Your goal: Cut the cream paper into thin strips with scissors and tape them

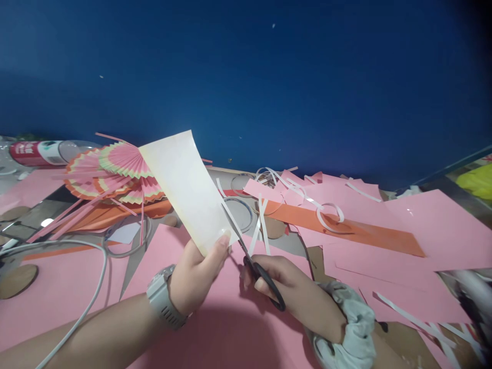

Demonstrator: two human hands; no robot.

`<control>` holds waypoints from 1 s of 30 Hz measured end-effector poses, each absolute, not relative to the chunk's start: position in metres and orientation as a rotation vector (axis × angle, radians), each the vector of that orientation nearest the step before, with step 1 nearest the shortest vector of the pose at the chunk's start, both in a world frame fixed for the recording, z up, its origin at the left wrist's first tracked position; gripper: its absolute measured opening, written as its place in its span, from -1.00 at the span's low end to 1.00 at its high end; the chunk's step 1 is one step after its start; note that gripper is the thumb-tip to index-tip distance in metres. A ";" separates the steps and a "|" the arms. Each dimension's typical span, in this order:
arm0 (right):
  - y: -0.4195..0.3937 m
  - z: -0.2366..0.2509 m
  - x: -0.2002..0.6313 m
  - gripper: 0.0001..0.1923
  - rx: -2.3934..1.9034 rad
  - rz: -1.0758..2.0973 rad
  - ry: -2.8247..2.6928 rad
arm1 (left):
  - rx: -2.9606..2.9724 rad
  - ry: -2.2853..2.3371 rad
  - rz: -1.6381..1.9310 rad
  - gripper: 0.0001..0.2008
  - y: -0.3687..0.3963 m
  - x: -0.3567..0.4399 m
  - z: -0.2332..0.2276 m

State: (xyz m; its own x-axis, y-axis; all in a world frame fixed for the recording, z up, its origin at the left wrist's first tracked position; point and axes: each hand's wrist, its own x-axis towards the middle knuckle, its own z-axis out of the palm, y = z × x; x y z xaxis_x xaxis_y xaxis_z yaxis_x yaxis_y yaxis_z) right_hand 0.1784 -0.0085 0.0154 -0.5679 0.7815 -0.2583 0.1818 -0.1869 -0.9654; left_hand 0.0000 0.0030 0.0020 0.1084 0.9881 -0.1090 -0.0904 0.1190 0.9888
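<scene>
Between the thumb and fingers of my left hand (203,269) is the lower end of a white strip of paper (184,179), which stands tilted up and to the left. My right hand (280,282) grips black-handled scissors (271,287) through their loops. The blades point up and left along the right edge of the white paper, where a thin sliver appears to part from it. Whether the blades are fully closed is hard to see. Narrow white paper strips (263,225) lie just beyond the scissors.
Pink sheets (434,225) and an orange strip (369,236) cover the right side. Folded pink paper fans (125,166) and a plastic bottle (36,152) lie at the left, near a white cable (100,279). A blue panel (246,77) rises behind.
</scene>
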 end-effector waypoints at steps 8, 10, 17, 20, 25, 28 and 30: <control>-0.009 0.016 0.177 -0.55 -1.107 1.820 -1.580 | 1.079 1.113 1.091 -0.71 0.003 0.001 0.004; -0.009 0.017 0.177 -0.56 -1.119 1.811 -1.596 | 1.085 1.126 1.075 -0.71 0.003 0.001 0.004; -0.010 0.022 0.176 -0.56 -1.113 1.781 -1.639 | 1.224 1.084 0.979 -0.67 0.002 -0.002 0.006; -0.009 0.022 0.176 -0.54 -1.118 1.769 -1.640 | 1.253 1.066 0.972 -0.67 0.002 -0.003 0.006; -0.009 0.022 0.174 -0.54 -1.123 1.758 -1.612 | 1.206 1.090 0.963 -0.65 0.002 -0.003 0.004; -0.010 0.021 0.173 -0.57 -1.117 1.766 -1.588 | 1.161 1.085 0.980 -0.65 0.002 -0.002 0.004; -0.009 0.020 0.173 -0.60 -1.102 1.772 -1.577 | 1.132 1.090 1.012 -0.66 0.002 -0.001 0.005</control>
State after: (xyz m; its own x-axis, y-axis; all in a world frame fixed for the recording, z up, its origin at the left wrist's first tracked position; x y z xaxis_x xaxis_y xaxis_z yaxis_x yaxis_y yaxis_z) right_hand 0.1728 -0.0095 0.0204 -0.5340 0.8137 -0.2297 0.1338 -0.1870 -0.9732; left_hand -0.0015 0.0019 0.0052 0.1808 0.9745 -0.1329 -0.0607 0.1459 0.9874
